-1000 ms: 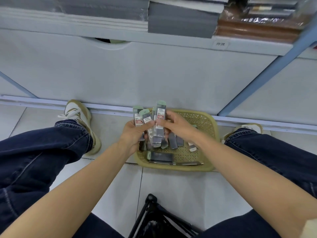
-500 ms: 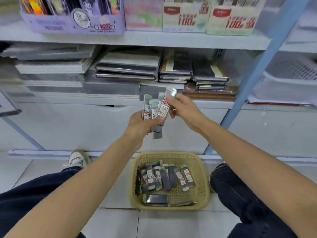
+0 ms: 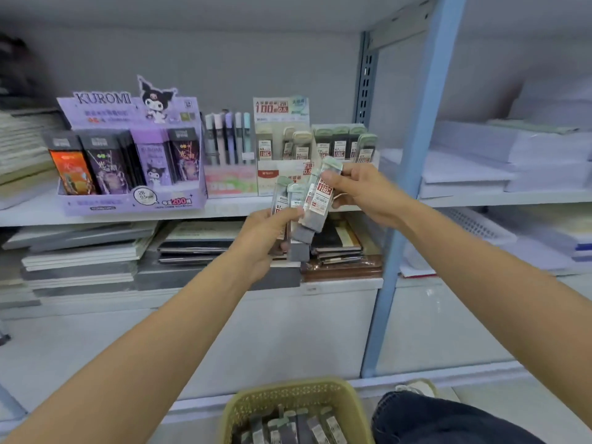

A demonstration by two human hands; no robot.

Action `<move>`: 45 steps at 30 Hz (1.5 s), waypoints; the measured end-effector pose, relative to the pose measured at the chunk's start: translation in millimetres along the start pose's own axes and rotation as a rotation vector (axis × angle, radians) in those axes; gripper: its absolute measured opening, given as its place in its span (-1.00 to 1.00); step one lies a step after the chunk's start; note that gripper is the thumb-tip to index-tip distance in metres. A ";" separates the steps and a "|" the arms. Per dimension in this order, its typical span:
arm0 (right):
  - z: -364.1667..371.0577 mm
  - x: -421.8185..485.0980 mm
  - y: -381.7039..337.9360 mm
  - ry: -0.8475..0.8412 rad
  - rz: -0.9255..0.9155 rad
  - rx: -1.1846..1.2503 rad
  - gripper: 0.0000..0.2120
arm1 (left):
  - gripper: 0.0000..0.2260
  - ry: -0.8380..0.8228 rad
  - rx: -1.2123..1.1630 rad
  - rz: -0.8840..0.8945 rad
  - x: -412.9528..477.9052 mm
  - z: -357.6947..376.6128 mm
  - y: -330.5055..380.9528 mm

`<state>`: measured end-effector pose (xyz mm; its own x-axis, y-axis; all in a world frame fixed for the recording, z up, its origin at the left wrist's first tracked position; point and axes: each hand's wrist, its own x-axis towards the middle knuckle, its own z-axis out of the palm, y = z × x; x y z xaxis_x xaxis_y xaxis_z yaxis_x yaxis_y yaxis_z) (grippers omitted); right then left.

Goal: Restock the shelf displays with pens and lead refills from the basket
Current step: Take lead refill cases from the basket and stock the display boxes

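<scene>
My left hand (image 3: 267, 233) grips a fan of several lead refill cases (image 3: 296, 241), clear with grey bottoms and pale green caps. My right hand (image 3: 362, 190) pinches one lead refill case (image 3: 320, 195) with a red and white label, lifted at the right of the fan. Both hands hover just in front of the lead refill display box (image 3: 288, 155) on the shelf, which holds upright cases. Left of the box stands a row of pens (image 3: 227, 139). At the bottom edge, the yellow-green basket (image 3: 256, 402) holds several more refill cases.
A purple Kuromi display box (image 3: 128, 200) stands at the left of the white shelf board (image 3: 224, 208). Stacked notebooks (image 3: 83, 257) fill the shelf below. A blue upright post (image 3: 413, 174) rises right of my hands, with paper stacks (image 3: 512, 155) beyond. My knee (image 3: 448, 418) is beside the basket.
Both hands have risen from the basket to the display shelf with the refill cases. My view has tilted up, so the basket now lies at the bottom edge.
</scene>
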<state>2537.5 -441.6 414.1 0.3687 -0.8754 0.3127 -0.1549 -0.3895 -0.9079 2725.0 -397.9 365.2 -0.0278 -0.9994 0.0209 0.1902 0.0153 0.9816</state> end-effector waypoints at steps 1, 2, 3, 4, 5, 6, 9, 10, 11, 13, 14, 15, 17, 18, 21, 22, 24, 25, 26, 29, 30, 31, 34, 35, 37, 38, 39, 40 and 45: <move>-7.3 3.7 -8.7 0.034 -0.026 -0.013 -0.87 | -0.89 0.003 -0.023 0.016 3.7 2.4 6.7; -15.3 7.5 -16.8 0.081 -0.048 -0.030 -0.86 | -0.91 0.005 -0.031 0.034 7.5 3.9 12.5; -23.7 11.9 -24.2 0.137 -0.066 -0.047 -0.83 | -0.92 0.004 -0.029 0.055 11.1 4.7 17.6; -33.1 15.9 -30.8 0.195 -0.080 -0.062 -0.80 | -0.90 -0.003 -0.023 0.075 14.6 5.0 22.0; -42.6 19.5 -36.5 0.252 -0.092 -0.080 -0.78 | -0.87 -0.013 -0.013 0.089 17.9 5.1 25.4; -52.0 22.3 -41.3 0.301 -0.106 -0.112 -0.79 | -0.85 -0.018 0.003 0.095 20.9 4.9 28.2; -75.5 32.2 -49.5 0.408 -0.149 -0.261 -0.92 | -0.77 0.009 0.047 0.095 29.3 5.0 34.8; -80.8 36.4 -50.5 0.448 -0.158 -0.302 -0.92 | -0.76 0.011 0.049 0.100 32.2 5.3 35.9; -84.9 41.5 -50.8 0.488 -0.172 -0.341 -0.88 | -0.75 0.011 0.046 0.106 35.0 5.9 36.7; -89.7 50.8 -51.4 0.536 -0.212 -0.430 -0.79 | -0.75 0.020 0.040 0.104 40.0 7.4 38.6; -90.6 54.3 -51.8 0.539 -0.227 -0.470 -0.78 | -0.74 0.026 0.038 0.099 42.2 8.1 39.4; -90.3 57.4 -51.5 0.531 -0.229 -0.499 -0.78 | -0.74 0.029 0.036 0.095 44.5 8.3 40.0; -89.3 61.5 -49.3 0.508 -0.215 -0.540 -0.77 | -0.73 0.023 0.032 0.087 48.0 8.4 41.5; -89.0 62.6 -47.3 0.503 -0.211 -0.551 -0.78 | -0.73 0.015 0.030 0.085 49.2 8.2 42.5; -88.7 64.3 -39.5 0.507 -0.229 -0.568 -0.85 | -0.74 -0.017 0.022 0.095 51.9 7.2 44.6; -88.8 64.3 -37.1 0.507 -0.236 -0.575 -0.87 | -0.74 -0.025 0.024 0.101 52.3 6.8 45.1; -87.9 64.8 -33.9 0.503 -0.248 -0.602 -0.88 | -0.75 -0.034 0.031 0.111 52.9 6.1 46.1; -87.1 65.6 -32.6 0.503 -0.252 -0.628 -0.85 | -0.75 -0.034 0.036 0.114 53.2 5.7 46.5; -87.0 66.9 -31.4 0.502 -0.250 -0.655 -0.82 | -0.75 -0.030 0.044 0.116 53.7 5.2 47.1; -87.5 72.1 -28.7 0.483 -0.209 -0.702 -0.78 | -0.75 -0.014 0.071 0.116 55.7 2.9 47.3; -88.4 74.0 -28.3 0.480 -0.197 -0.717 -0.78 | -0.76 -0.009 0.076 0.113 56.2 2.0 47.4; -89.5 75.6 -28.6 0.481 -0.191 -0.731 -0.78 | -0.77 -0.006 0.079 0.111 56.7 1.2 47.1; -92.7 79.0 -30.7 0.482 -0.202 -0.731 -0.80 | -0.81 0.002 0.084 0.107 57.1 0.4 46.8; -92.8 80.0 -31.2 0.466 -0.207 -0.736 -0.82 | -0.81 0.005 0.086 0.106 57.1 0.6 47.0; -91.0 82.2 -31.3 0.384 -0.183 -0.781 -0.88 | -0.79 0.012 0.085 0.103 57.0 1.1 47.4; -89.6 83.7 -30.6 0.343 -0.160 -0.794 -0.89 | -0.77 0.018 0.082 0.101 56.7 1.6 47.8; -88.3 85.1 -29.8 0.324 -0.146 -0.784 -0.89 | -0.76 0.023 0.079 0.099 56.3 2.0 48.1; -87.1 86.0 -29.8 0.329 -0.146 -0.753 -0.89 | -0.75 0.026 0.077 0.097 56.1 2.5 48.4; -91.1 84.2 -37.4 0.411 -0.239 -0.618 -0.77 | -0.79 0.022 0.073 0.094 56.2 3.7 49.6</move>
<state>2490.9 -526.9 499.8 0.1061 -0.7366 0.6679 -0.6412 -0.5641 -0.5203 2729.2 -453.2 415.8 0.0084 -0.9938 0.1107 0.1187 0.1109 0.9867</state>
